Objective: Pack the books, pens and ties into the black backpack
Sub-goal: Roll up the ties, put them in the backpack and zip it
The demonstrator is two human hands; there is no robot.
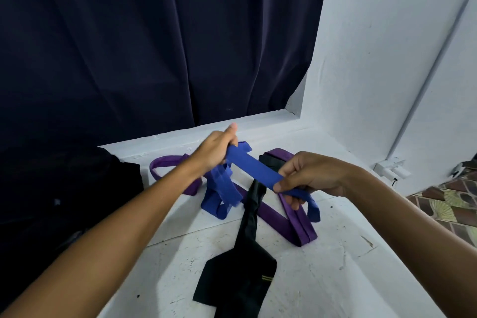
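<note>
Folding looks to be the step in hand: both hands hold a flat royal-blue fabric tie (254, 168) stretched taut above the white painted ledge (322, 279). The left hand (215, 151) is curled round the far end of the band, and the right hand (312, 175) pinches the near end between thumb and fingers, the tail hanging just past it. The rest of the blue tie droops in loops onto the ledge below the left hand. A long purple satin tie (276, 214) and a black tie with a thin gold stripe (245, 273) lie crossed on the ledge beneath the blue one. A dark bulk at the ledge's left edge is probably the black backpack (77, 188), though its opening cannot be made out. To fold well, keep the band flat and untwisted, bring the ends together evenly, and gather the drooping loops clear of the other two ties.
</note>
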